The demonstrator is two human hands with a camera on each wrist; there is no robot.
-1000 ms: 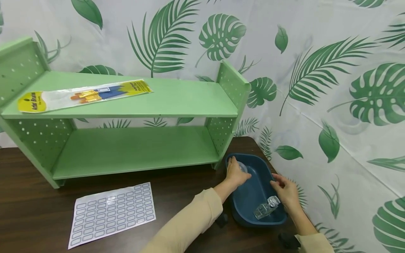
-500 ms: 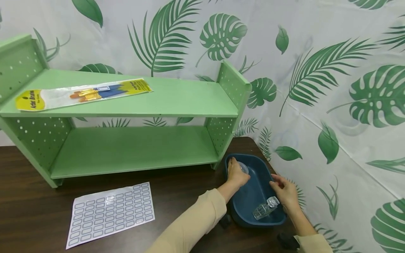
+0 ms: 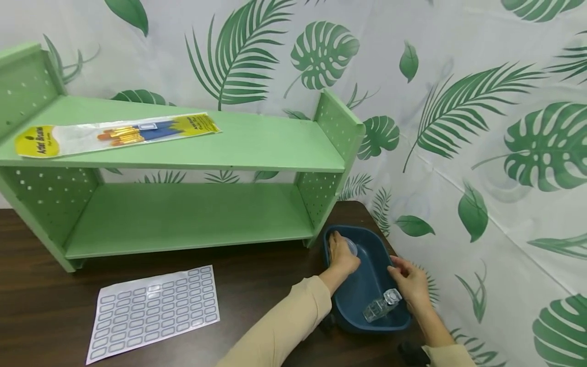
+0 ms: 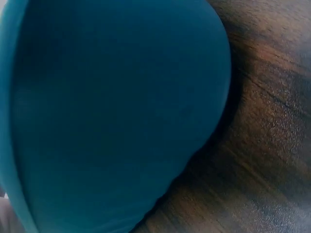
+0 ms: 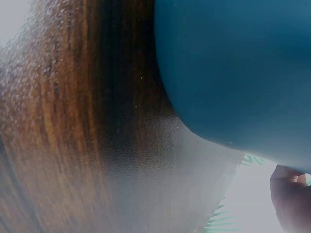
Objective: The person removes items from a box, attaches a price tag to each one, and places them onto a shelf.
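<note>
A dark blue plastic basin stands on the table at right. My left hand reaches into its far left corner, fingers along the left side of a clear round container and thumb at its near side; the hand hides much of it. On the basin's right rim, my right hand holds on with fingers and thumb. A clear glass bottle with a faceted stopper lies tilted in the near end. The left wrist view is mostly basin wall; the right wrist view shows its outside and fingertips.
A green two-tier shelf stands behind on the dark wood table. A packet of artist brushes lies on its upper board. In front is a sheet of labels. A leaf-patterned cloth borders the right side.
The left thumb has drawn in a little beside the clear container. The right hand stays on the rim, and the bottle lies as before; the head view has shifted slightly.
</note>
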